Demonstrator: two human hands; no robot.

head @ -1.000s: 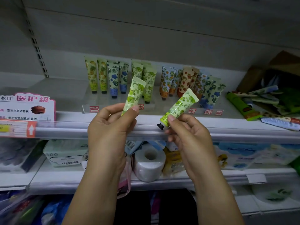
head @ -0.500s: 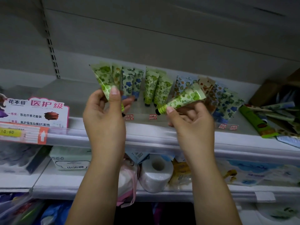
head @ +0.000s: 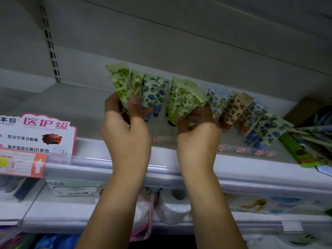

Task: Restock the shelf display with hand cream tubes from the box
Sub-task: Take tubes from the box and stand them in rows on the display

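A row of patterned hand cream tubes (head: 239, 112) stands cap-down in a clear display rack (head: 239, 150) on the shelf. My left hand (head: 125, 133) grips a green leaf-print tube (head: 120, 85), held upright at the rack's left end beside a yellow-print tube (head: 136, 83). My right hand (head: 197, 135) holds a second green tube (head: 190, 103), tilted, against the green tubes in the middle of the row. The cardboard box (head: 303, 108) sits at the far right, with loose tubes (head: 310, 133) spilling from it.
A pink-edged promo sign (head: 37, 132) and a price tag strip (head: 23, 164) stand at the left on the shelf edge (head: 260, 177). A green carton (head: 298, 150) lies by the box. Below, a shelf holds a paper roll (head: 176, 205) and packets.
Both hands have moved up and forward from in front of the shelf edge to the rack. The left tube now stands at the row's left end, the right tube is among the middle green ones.
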